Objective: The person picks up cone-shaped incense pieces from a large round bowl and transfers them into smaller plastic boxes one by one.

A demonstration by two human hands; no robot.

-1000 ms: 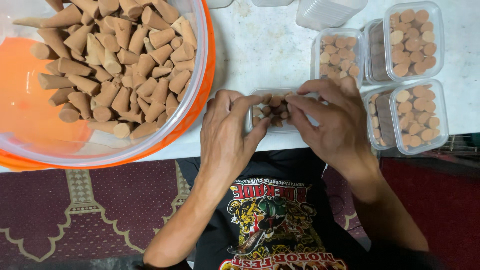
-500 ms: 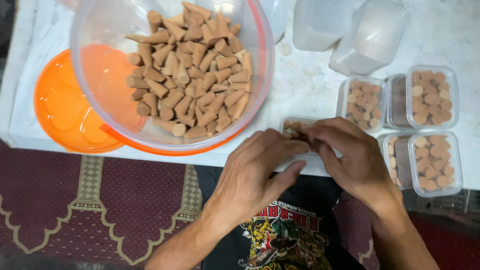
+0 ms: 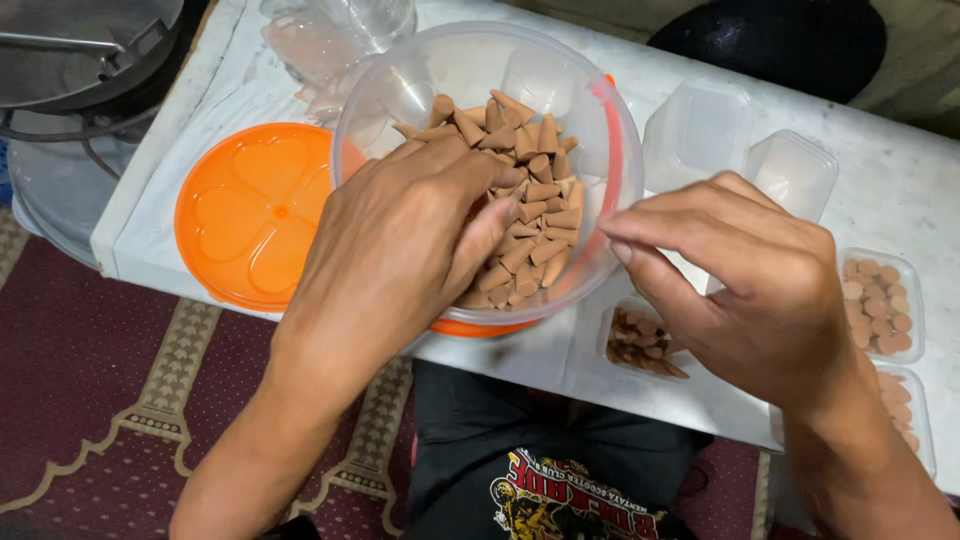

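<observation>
A clear plastic bowl [image 3: 600,120] with an orange rim holds a heap of brown cones [image 3: 535,185]. My left hand [image 3: 400,240] reaches into the bowl, fingers down among the cones; whether it grips any is hidden. My right hand [image 3: 750,280] hovers beside the bowl's right rim, fingers stretched toward it, holding nothing I can see. Below it sits a small clear box [image 3: 640,345] partly filled with cones.
An orange lid [image 3: 250,210] lies left of the bowl on the white table [image 3: 900,190]. Empty clear boxes [image 3: 700,125] stand behind, filled ones [image 3: 880,300] at the right edge. A metal fan [image 3: 70,60] is at the far left. Patterned carpet below.
Both hands have left the small box near the table edge. The left hand has gone up into the bowl of cones and the right has lifted beside the bowl. The view has shifted left.
</observation>
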